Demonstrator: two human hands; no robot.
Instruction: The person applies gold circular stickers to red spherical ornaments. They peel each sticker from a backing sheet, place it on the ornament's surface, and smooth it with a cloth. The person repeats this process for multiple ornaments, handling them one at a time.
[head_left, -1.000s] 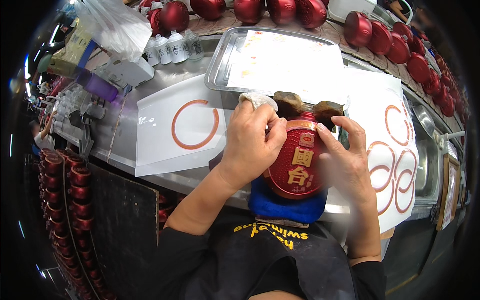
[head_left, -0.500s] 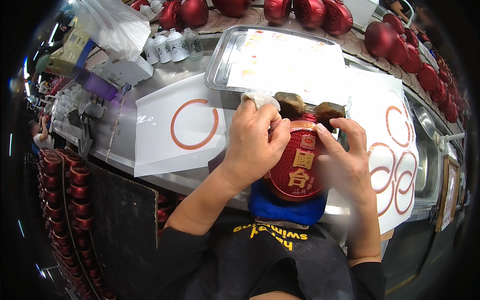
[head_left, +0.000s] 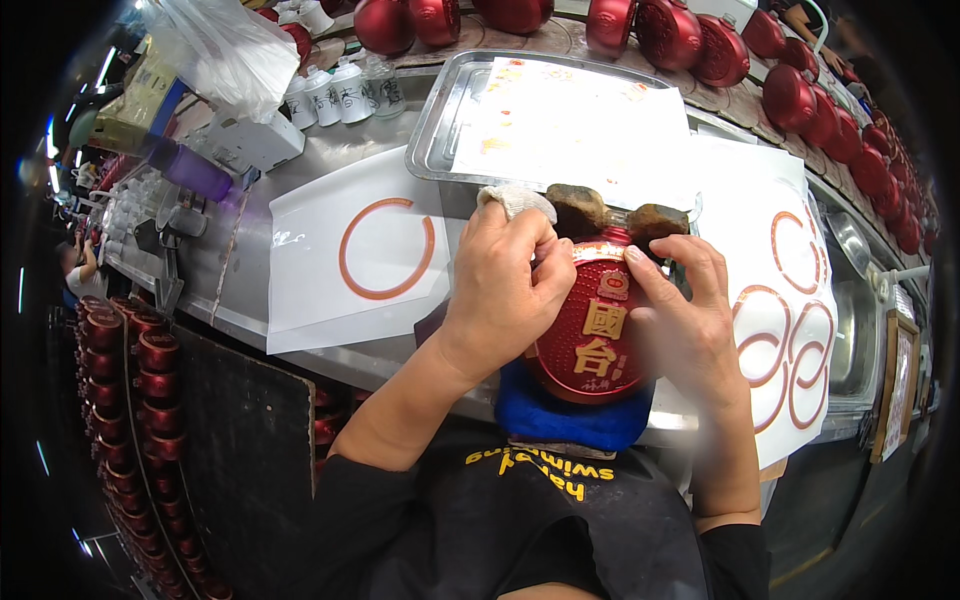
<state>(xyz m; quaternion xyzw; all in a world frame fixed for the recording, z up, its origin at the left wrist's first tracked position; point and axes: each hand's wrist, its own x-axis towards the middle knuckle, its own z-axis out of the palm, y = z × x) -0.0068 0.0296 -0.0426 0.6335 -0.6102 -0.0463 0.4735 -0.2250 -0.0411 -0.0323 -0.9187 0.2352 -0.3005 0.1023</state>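
Observation:
A round, flat red bottle (head_left: 585, 350) with raised gold lettering lies face up on a blue pad (head_left: 590, 418) in front of me. Along its far rim, a copper-coloured curved strip (head_left: 600, 252) shows between my hands, bright with glare. My left hand (head_left: 510, 285) is closed, with a folded white cloth (head_left: 518, 200) in its fingers; the thumb and index tips meet at the strip's left part. On the other side my right hand (head_left: 690, 310) grips the bottle's upper right edge, thumb on the strip and fingers bent. Two dark brown blocks (head_left: 577, 209) flank the bottle's neck.
A metal tray (head_left: 430, 135) with a white sheet stands beyond the bottle. White sheets bearing copper-coloured rings lie left (head_left: 300, 315) and right (head_left: 745, 215). Small white bottles (head_left: 348, 92) stand at back left. Red bottles (head_left: 670, 35) line a belt behind; a sink (head_left: 855, 350) is at right.
The red bottles on the belt behind have shifted to the right. My hands have barely moved, and the strip on the bottle now catches more light.

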